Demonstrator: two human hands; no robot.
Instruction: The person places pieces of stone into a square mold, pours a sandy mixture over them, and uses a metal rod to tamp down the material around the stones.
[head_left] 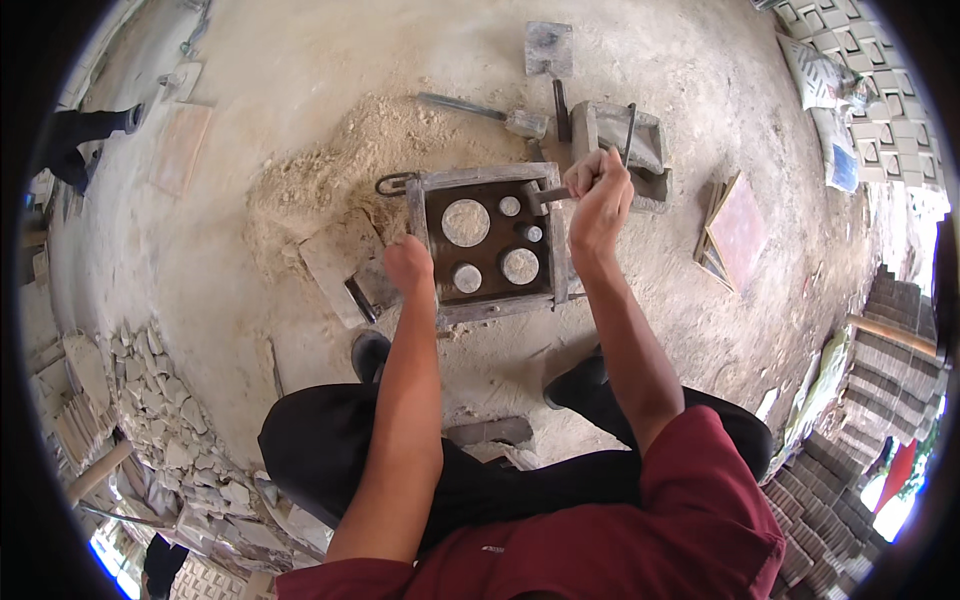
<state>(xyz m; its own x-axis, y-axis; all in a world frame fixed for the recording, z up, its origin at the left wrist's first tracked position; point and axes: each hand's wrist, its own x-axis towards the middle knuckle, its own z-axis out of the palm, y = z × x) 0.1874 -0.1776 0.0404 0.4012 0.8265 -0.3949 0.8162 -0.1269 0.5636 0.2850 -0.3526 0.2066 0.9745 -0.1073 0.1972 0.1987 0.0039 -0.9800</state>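
Observation:
A square wooden mould frame lies on the ground before me, with a dark surface inside. Several round, pale-topped pieces stand in it, among them a wide disc and a smaller one. My right hand, at the frame's right side, is closed round the handle of a hammer. The hammer's head is inside the frame's far right corner. My left hand is curled into a fist at the frame's left wall; what its fingers hold, if anything, is hidden.
A heap of sandy powder spreads left of the frame. Beyond it lie a mallet, a flat shovel and a grey trough. Boards lie at right, broken rubble at left. Another person's dark-clothed leg shows far left.

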